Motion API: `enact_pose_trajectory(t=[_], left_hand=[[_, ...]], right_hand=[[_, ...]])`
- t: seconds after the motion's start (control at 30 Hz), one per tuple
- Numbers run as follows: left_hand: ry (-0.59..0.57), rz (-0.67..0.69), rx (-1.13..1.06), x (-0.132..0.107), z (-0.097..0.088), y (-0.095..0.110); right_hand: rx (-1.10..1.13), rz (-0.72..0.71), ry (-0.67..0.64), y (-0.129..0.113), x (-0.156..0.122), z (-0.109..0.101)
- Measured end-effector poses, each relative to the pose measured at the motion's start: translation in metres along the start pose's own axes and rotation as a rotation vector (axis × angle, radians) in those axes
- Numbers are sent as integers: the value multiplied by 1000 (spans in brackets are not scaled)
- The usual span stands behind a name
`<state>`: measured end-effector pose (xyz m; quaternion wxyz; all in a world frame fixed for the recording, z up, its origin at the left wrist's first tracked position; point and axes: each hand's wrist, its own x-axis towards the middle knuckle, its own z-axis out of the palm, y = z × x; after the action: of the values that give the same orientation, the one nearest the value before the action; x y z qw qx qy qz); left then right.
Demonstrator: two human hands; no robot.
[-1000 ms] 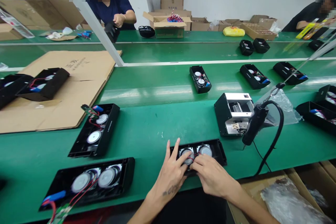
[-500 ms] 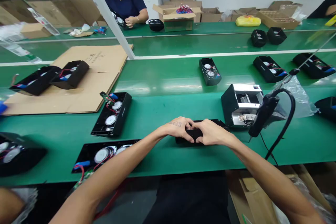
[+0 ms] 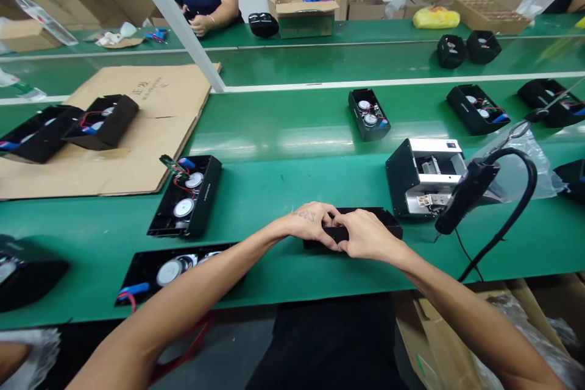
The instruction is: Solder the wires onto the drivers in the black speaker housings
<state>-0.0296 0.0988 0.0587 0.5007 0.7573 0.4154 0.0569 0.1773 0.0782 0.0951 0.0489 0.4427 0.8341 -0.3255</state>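
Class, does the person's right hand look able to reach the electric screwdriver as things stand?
Probably yes. The right hand is occupied at the black speaker housing, but the electric screwdriver hangs on that side, and beyond the housing's end nothing appears to block the way.

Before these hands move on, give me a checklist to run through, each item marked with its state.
1. Both hands on the work: ok. The left hand and right hand touch the black case.
2. Case supported: ok. It rests on the green table.
3. Parts beneath the fingers visible: not ok. The hands cover much of the inside.
4. Power screwdriver away from the right hand: ok. It hangs off to the right.
5. Left forearm off the neighbouring speaker case: cannot tell. It hides part of it, so contact is unclear.
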Motion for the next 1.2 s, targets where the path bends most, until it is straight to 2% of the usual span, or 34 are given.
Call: enact_pose_trajectory(t=[0.2, 0.3, 0.37, 0.43, 0.47, 0.53, 0.57, 0.63, 0.67, 0.7, 0.77, 0.83, 0.9, 0.97, 1.03, 1.1, 1.2], left_hand=[[-12, 64, 31, -1, 0, 0], [-2, 97, 76, -2, -1, 1], [21, 122, 126, -6, 2, 3], [62, 141, 183, -14, 13, 5], [89, 153, 216, -20, 21, 5], [160, 196, 320, -33, 43, 4], [212, 232, 402, -39, 54, 2], [309, 289, 559, -50, 74, -2], [350, 308, 616, -53, 82, -4], [378, 318, 650, -55, 88, -7], [414, 335, 676, -57, 94, -11], [432, 349, 686, -56, 95, -15], [448, 368, 696, -55, 95, -19], [473, 390, 706, -55, 97, -23], [513, 408, 710, -54, 99, -27], [571, 410, 702, -51, 102, -29], [658, 385, 662, -41, 103, -27]], right_hand=[[-70, -89, 64, 9, 0, 12], [-88, -83, 61, 5, -2, 12], [-92, -83, 70, 2, -11, 12], [-30, -157, 154, 3, -26, 13], [34, -202, 252, 7, -36, 15], [160, -218, 604, 22, -55, 20], [193, -167, 845, 33, -64, 23], [165, 43, 1305, 62, -77, 26], [127, 157, 1461, 78, -81, 26], [95, 256, 1550, 94, -83, 24], [82, 394, 1541, 124, -84, 18], [151, 464, 1431, 146, -85, 11], [233, 499, 1358, 158, -86, 8], [309, 507, 1404, 161, -88, 10], [496, 436, 1488, 159, -90, 16], [740, 318, 1512, 154, -91, 18], [900, 214, 1512, 145, -92, 7]])
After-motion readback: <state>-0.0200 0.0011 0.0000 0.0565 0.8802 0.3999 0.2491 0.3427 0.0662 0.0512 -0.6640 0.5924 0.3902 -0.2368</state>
